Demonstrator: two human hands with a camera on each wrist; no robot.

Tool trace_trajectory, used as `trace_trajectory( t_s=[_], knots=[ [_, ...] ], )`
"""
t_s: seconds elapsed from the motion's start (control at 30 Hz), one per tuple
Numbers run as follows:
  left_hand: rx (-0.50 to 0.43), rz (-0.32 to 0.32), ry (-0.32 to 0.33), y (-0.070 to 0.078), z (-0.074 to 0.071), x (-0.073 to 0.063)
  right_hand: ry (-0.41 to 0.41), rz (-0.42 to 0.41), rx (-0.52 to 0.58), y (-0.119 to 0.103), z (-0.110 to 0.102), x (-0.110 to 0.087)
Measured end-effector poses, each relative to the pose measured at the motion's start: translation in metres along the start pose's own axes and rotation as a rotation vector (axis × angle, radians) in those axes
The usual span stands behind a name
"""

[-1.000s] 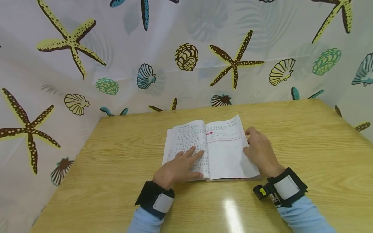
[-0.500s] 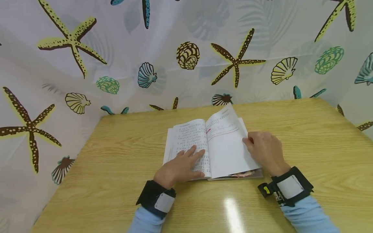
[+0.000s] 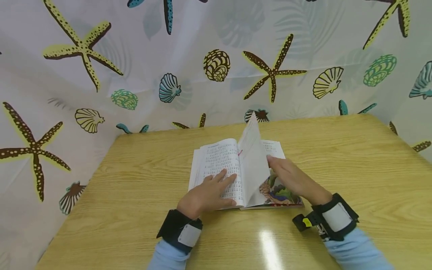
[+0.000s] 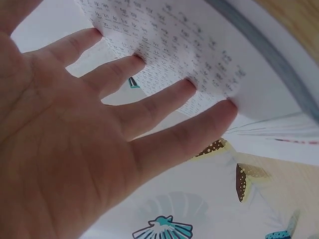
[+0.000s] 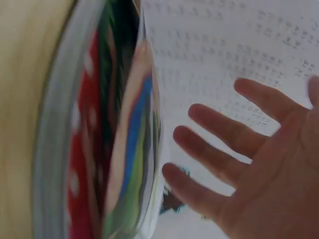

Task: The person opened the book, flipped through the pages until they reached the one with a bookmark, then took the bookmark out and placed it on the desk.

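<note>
An open book (image 3: 217,153) lies on the table, its left page full of small print. My left hand (image 3: 207,195) rests on the lower part of that page with fingers spread; in the left wrist view the fingertips (image 4: 229,107) touch the printed paper. One page (image 3: 253,172) stands up steeply from the spine, with print near its top. Against its right side is my right hand (image 3: 293,178), whose fingers (image 5: 219,124) look straight and apart in the right wrist view. Beneath the right hand, a colourful illustration (image 3: 280,193) shows on the page below.
The wooden table (image 3: 141,176) extends around the book on all sides. Behind it hangs a white cloth (image 3: 189,45) printed with starfish and shells. A black strap with a small device (image 3: 334,217) is on the right wrist.
The right-hand page has lifted and swung leftward to stand upright, uncovering the illustration below. My right hand has moved left with it and its fingers have straightened. The left hand has stayed put.
</note>
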State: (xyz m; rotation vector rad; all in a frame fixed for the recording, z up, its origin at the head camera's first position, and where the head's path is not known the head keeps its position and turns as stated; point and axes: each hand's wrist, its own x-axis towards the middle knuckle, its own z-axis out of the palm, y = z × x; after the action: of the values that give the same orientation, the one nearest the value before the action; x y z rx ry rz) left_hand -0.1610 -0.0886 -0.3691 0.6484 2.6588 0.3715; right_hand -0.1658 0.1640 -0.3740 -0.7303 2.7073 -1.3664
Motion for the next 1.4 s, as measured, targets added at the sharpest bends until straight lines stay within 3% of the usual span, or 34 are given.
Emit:
trace_trajectory(
  t_s=[0.1, 0.2, 0.37, 0.5, 0.6, 0.67, 0.83, 0.9, 0.97, 1.0, 1.13, 1.2, 1.27, 1.4],
  knots=[
    [0.016, 0.027, 0.019, -0.003, 0.001, 0.0, -0.157, -0.116, -0.108, -0.005, 0.015, 0.002],
    [-0.05, 0.096, 0.084, -0.007, 0.002, 0.0, -0.235, -0.238, -0.304, -0.007, 0.03, 0.003],
    [-0.117, 0.194, 0.138, -0.012, 0.003, 0.002, -0.241, -0.322, -0.432, -0.007, 0.041, 0.002],
    [-0.137, 0.164, 0.13, -0.013, 0.002, 0.001, -0.236, -0.317, -0.439, -0.008, 0.042, 0.001],
    [-0.142, 0.127, 0.181, -0.016, -0.003, -0.005, -0.238, -0.304, -0.434, -0.008, 0.042, 0.001],
    [-0.063, 0.114, 0.292, -0.02, -0.009, -0.009, -0.24, -0.293, -0.43, -0.009, 0.041, 0.001],
    [0.128, 0.098, 0.704, -0.024, -0.027, -0.016, -0.236, -0.28, -0.423, -0.009, 0.041, 0.001],
    [0.12, 0.115, 0.773, -0.021, -0.031, -0.016, -0.228, -0.29, -0.432, -0.009, 0.04, 0.001],
    [0.114, 0.15, 0.723, -0.018, -0.031, -0.015, -0.223, -0.297, -0.442, -0.01, 0.04, 0.001],
    [0.121, 0.161, 0.654, -0.017, -0.029, -0.013, -0.221, -0.303, -0.447, -0.01, 0.04, 0.001],
    [0.092, 0.162, 0.247, -0.012, -0.014, -0.004, -0.228, -0.305, -0.457, -0.009, 0.04, 0.001],
    [0.053, 0.119, 0.1, -0.012, -0.006, 0.0, -0.23, -0.301, -0.465, -0.009, 0.04, 0.001],
    [0.019, 0.078, 0.033, -0.011, -0.002, 0.003, -0.231, -0.294, -0.473, -0.009, 0.041, 0.0],
    [-0.013, 0.046, 0.008, -0.01, 0.0, 0.002, -0.223, -0.294, -0.483, -0.009, 0.042, 0.0]
  ],
)
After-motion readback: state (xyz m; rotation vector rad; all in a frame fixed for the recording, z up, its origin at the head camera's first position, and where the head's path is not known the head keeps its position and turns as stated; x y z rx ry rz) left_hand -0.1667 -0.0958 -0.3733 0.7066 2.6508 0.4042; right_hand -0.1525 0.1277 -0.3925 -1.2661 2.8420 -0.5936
